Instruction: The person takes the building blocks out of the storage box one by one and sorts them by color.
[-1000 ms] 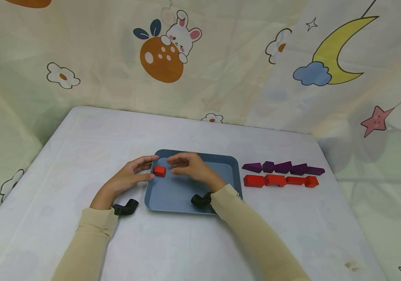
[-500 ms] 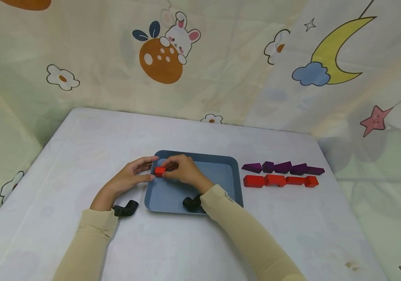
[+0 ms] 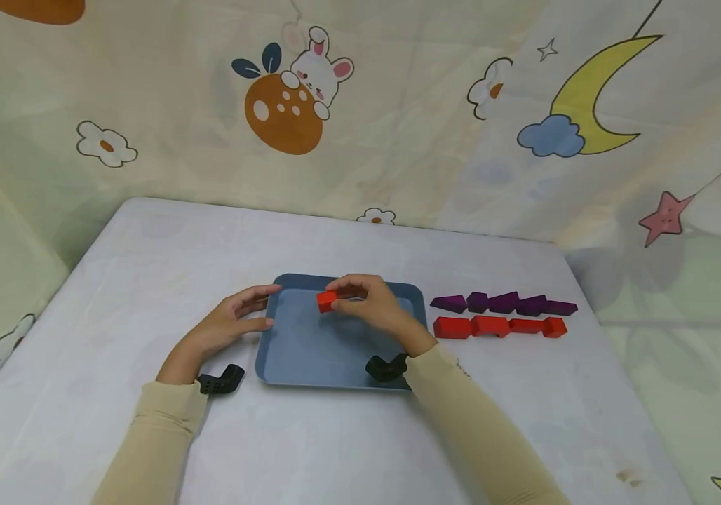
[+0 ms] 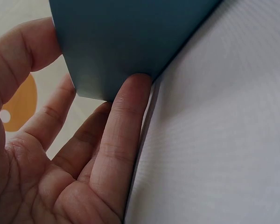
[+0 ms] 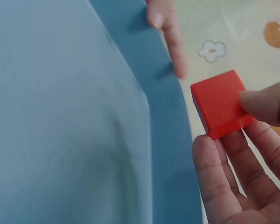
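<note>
A small red block [image 3: 326, 301] is pinched between the thumb and fingers of my right hand [image 3: 373, 303], over the upper middle of the blue-grey tray [image 3: 310, 365]. Close up in the right wrist view, this red block [image 5: 219, 102] has flat faces and square edges, with the thumb on one face and fingers beneath. At the tray's left edge is my left hand [image 3: 231, 322], its thumb and fingers spread along the rim. The left wrist view has the fingers [image 4: 123, 126] touching the tray's outer wall [image 4: 102, 51].
Right of the tray, a row of several purple blocks [image 3: 503, 303] lies behind a row of several red blocks [image 3: 490, 325]. A white cloth covers the table [image 3: 310, 449]. A patterned curtain [image 3: 411, 126] hangs behind it. Black wrist devices [image 3: 221, 380] are on both wrists.
My right hand came to the red block at the tray's left side, took hold of it, and moved right with it. My left hand has stayed at the rim.
</note>
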Demonstrator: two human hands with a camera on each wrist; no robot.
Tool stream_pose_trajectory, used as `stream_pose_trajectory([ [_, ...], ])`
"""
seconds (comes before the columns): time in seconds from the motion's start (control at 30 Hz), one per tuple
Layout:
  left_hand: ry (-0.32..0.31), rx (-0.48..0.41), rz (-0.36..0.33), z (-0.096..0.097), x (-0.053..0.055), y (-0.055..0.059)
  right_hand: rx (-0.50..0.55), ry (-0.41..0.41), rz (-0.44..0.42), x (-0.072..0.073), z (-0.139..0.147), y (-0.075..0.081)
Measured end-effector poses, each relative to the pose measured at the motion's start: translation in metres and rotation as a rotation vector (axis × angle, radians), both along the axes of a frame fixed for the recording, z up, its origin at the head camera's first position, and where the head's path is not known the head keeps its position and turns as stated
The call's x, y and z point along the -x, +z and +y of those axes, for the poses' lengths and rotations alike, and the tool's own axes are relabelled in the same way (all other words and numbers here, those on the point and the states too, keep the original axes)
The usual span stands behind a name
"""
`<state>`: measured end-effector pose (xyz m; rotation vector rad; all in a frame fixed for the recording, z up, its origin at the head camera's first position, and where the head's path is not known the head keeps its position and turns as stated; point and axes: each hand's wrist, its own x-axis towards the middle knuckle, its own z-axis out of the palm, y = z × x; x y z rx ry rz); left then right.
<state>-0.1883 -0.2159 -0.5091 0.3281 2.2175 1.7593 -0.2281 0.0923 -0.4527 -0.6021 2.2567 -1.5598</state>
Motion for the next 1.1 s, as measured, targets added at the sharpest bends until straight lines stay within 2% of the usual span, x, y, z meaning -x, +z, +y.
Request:
stream_pose_trajectory([
  [0.27,-0.013,-0.003,0.008,0.0,-0.001,-0.001,0.023,-0.084,0.025,-0.006,0.053,0.014],
  [0.67,-0.016,-0.003,0.009,0.002,-0.003,0.0,-0.012,-0.248,0.076,-0.014,0.14,0.021],
  [1.0,-0.026,0.0,0.02,0.003,-0.004,0.002,-0.025,-0.34,0.208,-0.031,0.223,0.016],
  [1.1,-0.022,-0.003,0.023,0.001,-0.004,0.002,-0.062,-0.367,0.251,-0.036,0.244,0.014],
])
